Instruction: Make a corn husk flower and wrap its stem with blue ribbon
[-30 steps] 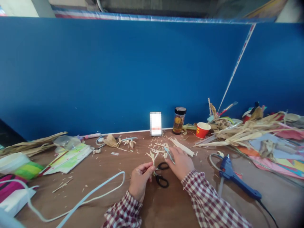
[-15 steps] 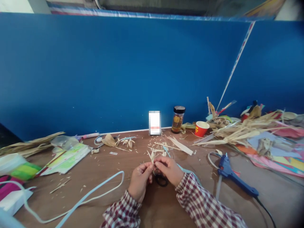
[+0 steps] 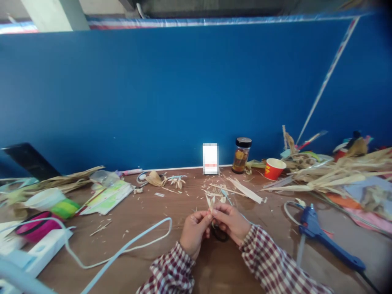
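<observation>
"What was in the hands?"

"Your left hand (image 3: 193,232) gripped the base of a pale piece of husk (image 3: 210,201) between thumb and finger; your right hand (image 3: 232,222) pinched it there too."

"Where was that piece?"

"In front of you, over the tabletop (image 3: 147,255), its split tips showing past your fingers. A black scissors handle (image 3: 219,237) lay partly hidden by your right hand, and the blue glue gun (image 3: 312,226) lay farther right."

The surface (image 3: 153,208) looks like smooth wood, the husk piece (image 3: 210,201) dry and matt, the glue gun (image 3: 315,229) plastic, the cup (image 3: 273,172) smooth paper.
</observation>
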The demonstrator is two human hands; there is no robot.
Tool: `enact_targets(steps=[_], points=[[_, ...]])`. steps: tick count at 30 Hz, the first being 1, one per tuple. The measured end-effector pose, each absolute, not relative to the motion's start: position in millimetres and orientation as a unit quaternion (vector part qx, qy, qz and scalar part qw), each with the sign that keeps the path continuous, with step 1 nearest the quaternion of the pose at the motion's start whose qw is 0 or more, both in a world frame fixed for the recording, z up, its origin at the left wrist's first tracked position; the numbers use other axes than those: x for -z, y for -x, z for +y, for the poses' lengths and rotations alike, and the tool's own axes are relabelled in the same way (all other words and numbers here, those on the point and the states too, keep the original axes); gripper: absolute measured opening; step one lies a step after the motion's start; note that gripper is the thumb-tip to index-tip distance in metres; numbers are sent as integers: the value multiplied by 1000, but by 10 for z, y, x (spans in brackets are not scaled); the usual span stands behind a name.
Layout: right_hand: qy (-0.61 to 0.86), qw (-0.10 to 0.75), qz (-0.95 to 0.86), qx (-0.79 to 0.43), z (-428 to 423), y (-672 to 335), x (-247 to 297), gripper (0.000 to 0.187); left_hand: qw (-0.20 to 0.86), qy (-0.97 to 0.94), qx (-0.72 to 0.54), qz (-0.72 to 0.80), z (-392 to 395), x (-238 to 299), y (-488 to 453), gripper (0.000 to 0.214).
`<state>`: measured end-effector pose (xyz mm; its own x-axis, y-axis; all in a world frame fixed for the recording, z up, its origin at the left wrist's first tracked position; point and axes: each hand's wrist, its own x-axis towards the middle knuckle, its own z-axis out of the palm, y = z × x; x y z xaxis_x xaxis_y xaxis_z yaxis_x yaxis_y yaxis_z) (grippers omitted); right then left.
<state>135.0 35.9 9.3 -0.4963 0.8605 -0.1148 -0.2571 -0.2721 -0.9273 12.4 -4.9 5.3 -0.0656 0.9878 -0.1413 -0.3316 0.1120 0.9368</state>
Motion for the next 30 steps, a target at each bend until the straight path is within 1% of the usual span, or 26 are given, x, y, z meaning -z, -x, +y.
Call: enact_targets(steps=[8, 17, 21, 25, 30], points=[[335, 366, -442, -747, 340, -1368, -127, 26, 604, -343, -560, 451, -37, -51, -161, 32], [383, 376, -473, -699, 332, -1353, -207, 26, 562, -407, -545, 471, 3, 26, -178, 35], [398, 374, -462, -699, 325, -1343, -189, 25, 554, -421, -535, 479, 16, 74, -208, 37], [402, 355, -426, -729, 332, -1352, -147, 23, 570, -380, -538, 491, 11, 32, -217, 37], [407, 296, -421, -754, 399, -1386, -44, 22, 587, -337, -535, 507, -13, -65, -206, 36]])
